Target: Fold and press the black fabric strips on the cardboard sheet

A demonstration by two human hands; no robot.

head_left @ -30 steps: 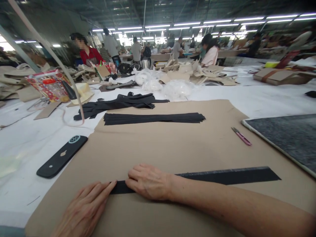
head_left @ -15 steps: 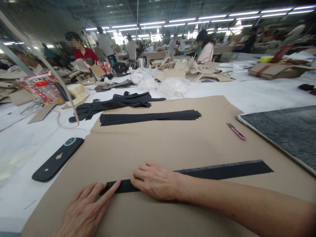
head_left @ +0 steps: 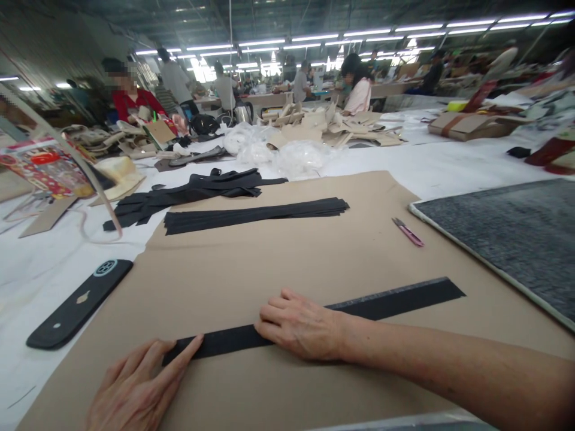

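Observation:
A long black fabric strip (head_left: 404, 299) lies slantwise across the brown sheet (head_left: 251, 257). A greyish band runs along the upper edge of its right part, while the left part looks narrower and plain black. At the strip's left end, my left hand (head_left: 137, 383) is open, its spread fingertips resting on the fabric. My right hand (head_left: 299, 326) is closed with curled fingers at the strip's middle, gripping its edge; the fingertips are partly hidden beneath the hand. Farther back on the sheet lie a neat stack of black strips (head_left: 251, 214) and a loose heap of black strips (head_left: 193, 188).
Pink-handled thread snips (head_left: 408, 232) lie at right, near a grey textured board (head_left: 503, 233). A black phone (head_left: 81, 305) is at left. Behind are clear plastic bags (head_left: 300, 157), tan scraps (head_left: 332, 126) and a slanting pole (head_left: 85, 164). Several people work in the background.
My right hand has slid rightward along the strip, farther from my left hand, exposing more of the strip between them. The left fingertips stay at its left end. The whole view has shifted slightly.

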